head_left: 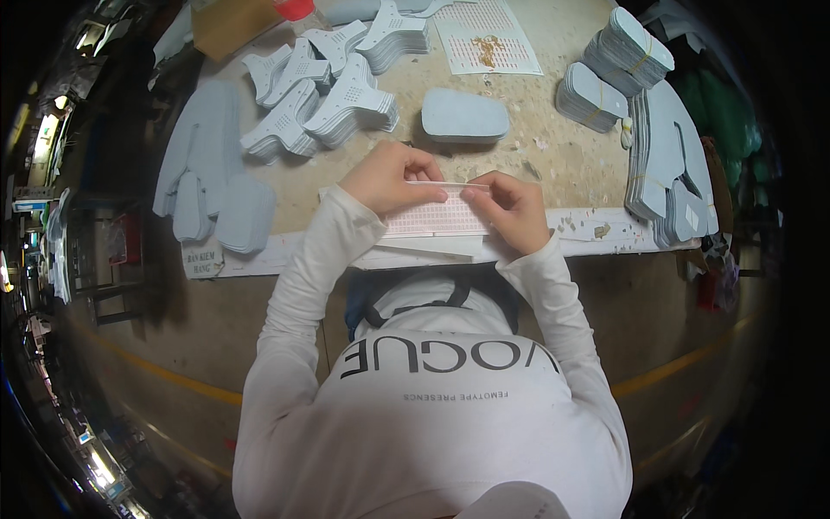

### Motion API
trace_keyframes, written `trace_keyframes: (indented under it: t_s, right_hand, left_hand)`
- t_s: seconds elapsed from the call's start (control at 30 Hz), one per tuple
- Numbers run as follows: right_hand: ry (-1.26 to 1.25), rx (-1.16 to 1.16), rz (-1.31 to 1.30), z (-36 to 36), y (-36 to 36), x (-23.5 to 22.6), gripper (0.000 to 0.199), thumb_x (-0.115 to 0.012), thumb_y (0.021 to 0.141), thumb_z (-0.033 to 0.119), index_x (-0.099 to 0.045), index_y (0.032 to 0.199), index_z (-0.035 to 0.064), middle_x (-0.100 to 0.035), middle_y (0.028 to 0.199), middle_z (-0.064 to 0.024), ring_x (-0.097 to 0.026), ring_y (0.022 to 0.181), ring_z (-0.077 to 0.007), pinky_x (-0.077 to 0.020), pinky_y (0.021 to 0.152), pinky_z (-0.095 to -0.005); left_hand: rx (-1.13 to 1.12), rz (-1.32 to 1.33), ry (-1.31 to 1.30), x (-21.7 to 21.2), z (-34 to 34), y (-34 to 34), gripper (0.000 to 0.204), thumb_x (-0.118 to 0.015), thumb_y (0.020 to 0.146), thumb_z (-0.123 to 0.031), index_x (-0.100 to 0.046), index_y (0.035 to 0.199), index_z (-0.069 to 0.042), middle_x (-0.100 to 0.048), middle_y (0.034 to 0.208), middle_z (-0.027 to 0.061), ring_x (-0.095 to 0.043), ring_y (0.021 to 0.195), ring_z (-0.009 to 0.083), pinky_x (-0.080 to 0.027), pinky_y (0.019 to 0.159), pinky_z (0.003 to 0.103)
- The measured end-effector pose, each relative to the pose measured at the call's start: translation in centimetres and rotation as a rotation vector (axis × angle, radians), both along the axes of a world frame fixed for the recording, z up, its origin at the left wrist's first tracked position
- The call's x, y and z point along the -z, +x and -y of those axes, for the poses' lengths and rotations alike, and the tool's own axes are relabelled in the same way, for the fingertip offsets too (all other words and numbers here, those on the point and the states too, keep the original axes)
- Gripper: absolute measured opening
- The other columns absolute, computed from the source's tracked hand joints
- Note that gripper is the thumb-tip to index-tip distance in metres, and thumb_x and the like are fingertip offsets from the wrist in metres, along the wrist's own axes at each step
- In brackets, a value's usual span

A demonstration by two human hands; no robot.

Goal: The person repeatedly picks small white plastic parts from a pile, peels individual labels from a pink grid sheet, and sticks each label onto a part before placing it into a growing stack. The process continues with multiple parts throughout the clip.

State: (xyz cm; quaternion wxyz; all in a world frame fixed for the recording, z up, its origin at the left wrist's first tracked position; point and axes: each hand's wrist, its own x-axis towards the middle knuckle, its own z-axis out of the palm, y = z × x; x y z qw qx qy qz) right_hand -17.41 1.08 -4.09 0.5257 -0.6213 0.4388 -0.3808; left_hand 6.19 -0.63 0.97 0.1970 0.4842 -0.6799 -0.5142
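Note:
Close to the table's near edge, a white sheet of small red-printed labels [437,218] is pinched between my two hands. My left hand [391,176] is closed on its upper left part, thumb on the front. My right hand [512,208] grips the upper right part, with its thumb and forefinger near the top edge. The sheet's top edge looks bent or folded back. Just beyond my hands lies a stack of pale grey rounded pieces [465,117]. Beneath the sheet, a flat white strip [424,254] shows at the table edge.
Several stacks of grey three-armed pieces [353,99] with small holes fill the far left. More grey pieces [197,164] lie at the left edge; banded stacks [627,52] and curved pieces [679,156] stand right. Another label sheet [519,60] with brown bits lies at the back.

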Motion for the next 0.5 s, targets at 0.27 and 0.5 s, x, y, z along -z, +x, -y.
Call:
trace_keyframes:
  t_s: [0.27,0.5]
  right_hand:
    - [-0.51,0.138,-0.245,0.4,-0.6,-1.5,0.016,-0.075,0.081,0.009,-0.073,0.095,0.0047,-0.069,0.082,-0.0056,-0.065,0.077,-0.0197,-0.0513,0.071,-0.03]
    - [-0.693,0.113,-0.346,0.6,-0.8,-2.0,0.015,-0.075,0.077,0.007,-0.072,0.092,0.0061,-0.067,0.092,-0.0064,-0.061,0.097,-0.0275,-0.0503,0.083,-0.0361]
  left_hand:
    - [-0.031,-0.015,-0.071,0.3,-0.2,0.1,0.017,-0.076,0.085,-0.013,-0.074,0.089,0.003,-0.068,0.074,0.0023,-0.056,0.066,0.005,-0.045,0.059,0.022]
    - [-0.008,0.038,-0.16,0.3,-0.2,0.0,0.018,-0.075,0.086,-0.016,-0.074,0.09,0.002,-0.068,0.072,0.0023,-0.055,0.065,0.0054,-0.045,0.059,0.022]
